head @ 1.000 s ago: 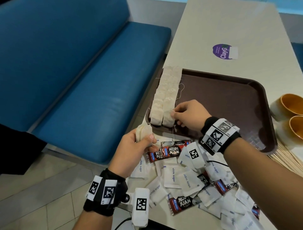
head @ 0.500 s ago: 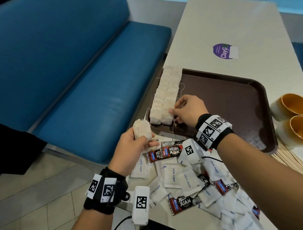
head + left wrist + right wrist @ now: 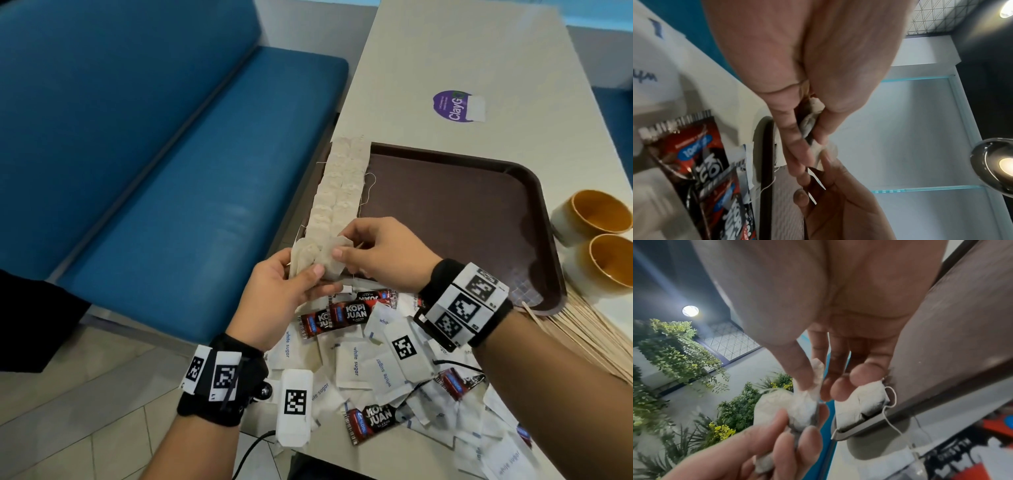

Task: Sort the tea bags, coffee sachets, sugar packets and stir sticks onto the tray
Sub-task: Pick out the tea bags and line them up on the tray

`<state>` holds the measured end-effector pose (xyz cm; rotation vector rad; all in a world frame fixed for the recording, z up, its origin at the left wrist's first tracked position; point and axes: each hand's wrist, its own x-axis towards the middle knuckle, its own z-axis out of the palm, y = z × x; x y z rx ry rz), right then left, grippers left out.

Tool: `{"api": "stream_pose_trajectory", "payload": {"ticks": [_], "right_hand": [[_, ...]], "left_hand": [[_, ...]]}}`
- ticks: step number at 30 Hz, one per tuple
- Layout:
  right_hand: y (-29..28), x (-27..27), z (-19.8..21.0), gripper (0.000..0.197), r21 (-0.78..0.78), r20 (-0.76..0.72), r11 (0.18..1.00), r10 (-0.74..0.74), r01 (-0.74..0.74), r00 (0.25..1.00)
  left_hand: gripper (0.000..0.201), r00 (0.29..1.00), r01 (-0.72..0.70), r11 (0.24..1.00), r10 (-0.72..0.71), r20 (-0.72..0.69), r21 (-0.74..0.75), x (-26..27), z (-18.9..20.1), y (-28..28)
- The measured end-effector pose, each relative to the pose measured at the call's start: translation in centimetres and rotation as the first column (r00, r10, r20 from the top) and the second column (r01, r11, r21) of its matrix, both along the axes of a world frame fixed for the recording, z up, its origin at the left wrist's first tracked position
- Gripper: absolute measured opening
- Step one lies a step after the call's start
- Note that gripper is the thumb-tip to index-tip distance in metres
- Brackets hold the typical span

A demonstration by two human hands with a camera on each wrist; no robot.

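Sugar packets (image 3: 354,365) and red coffee sachets (image 3: 346,313) lie heaped on the near end of the table (image 3: 479,51), nearest you. Just above that heap, at the tray's (image 3: 479,212) near left corner, your left hand (image 3: 274,298) clutches a small bunch of tea bags (image 3: 301,257), thumb and fingers curled round them. Your right hand (image 3: 380,253) meets it there, thumb and forefinger pinching one tea bag (image 3: 334,255) at the top of that bunch. Beyond your hands, a double row of tea bags (image 3: 339,185) runs along the tray's left edge. Stir sticks (image 3: 582,335) fan out off the tray's near right corner, with two cups (image 3: 596,240) beside its right edge.
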<state>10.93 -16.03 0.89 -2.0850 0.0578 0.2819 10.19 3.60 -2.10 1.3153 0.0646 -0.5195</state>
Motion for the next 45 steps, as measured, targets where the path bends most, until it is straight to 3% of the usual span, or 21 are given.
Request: {"api": "stream_pose_trajectory", "payload": {"ticks": [4,6,9,12,15,19,23,30,34,38,42,45], "right_hand": [[-1.0,0.5,-0.4,0.007,0.010,0.063,0.993,-0.119,0.118,0.991],[-1.6,1.0,-0.7,0.004,-0.059,0.102,0.985,-0.157,0.163,0.982],[-1.8,1.5,-0.9,0.008,-0.213,0.064,0.975,-0.059,0.071,0.996],[-1.5,2.1,-1.8,0.014,-0.240,-0.023,0.971,0.012,-0.017,1.000],[-1.2,2.6,-2.8,0.018,-0.306,-0.023,0.952,-0.034,0.025,0.999],[-0.8,3.0,-2.8,0.031,-0.278,-0.002,0.958,-0.071,0.068,0.997],[-0.8,3.5,-2.6,0.023,-0.306,0.010,0.949,-0.084,0.083,0.996],[-0.9,3.2,-2.6,0.031,-0.237,0.016,0.962,-0.137,0.137,0.990],[-1.0,2.4,-1.7,0.022,-0.233,0.105,0.949,-0.193,0.213,0.976],[0.4,1.2,-0.2,0.015,0.067,0.046,0.984,-0.166,0.163,0.985],[0.9,0.6,0.1,0.019,0.080,0.000,0.995,-0.067,0.066,0.998],[0.4,0.5,-0.1,0.015,0.092,0.005,0.992,-0.091,0.091,0.996]], "left_hand": [[0.018,0.997,-0.075,0.997,0.075,0.003,0.011,0.1,-0.2,0.3],[0.020,0.995,-0.103,0.994,0.104,-0.010,0.032,0.2,-0.5,0.7],[0.026,0.993,-0.111,0.993,0.113,-0.036,0.047,0.2,-0.7,1.2],[0.029,0.991,-0.116,0.993,0.118,-0.067,0.033,0.0,-0.7,1.3],[0.027,0.991,-0.109,0.994,0.111,-0.072,0.029,-0.2,-0.7,1.4],[0.028,0.991,-0.111,0.993,0.113,-0.076,0.028,-0.2,-0.8,1.5],[0.029,0.991,-0.109,0.994,0.111,-0.072,0.026,-0.1,-0.7,1.5],[0.030,0.992,-0.105,0.994,0.106,-0.075,0.008,-0.2,-0.7,1.4],[0.029,0.995,-0.074,0.997,0.073,-0.065,-0.003,-0.1,-0.8,0.7],[0.032,0.999,-0.012,0.999,0.010,-0.041,-0.039,0.2,-0.6,-0.1],[0.030,1.000,0.004,0.998,-0.004,-0.005,-0.067,0.8,-0.1,-0.6],[0.028,1.000,0.002,1.000,-0.001,0.031,-0.030,1.3,0.3,-0.9]]}}
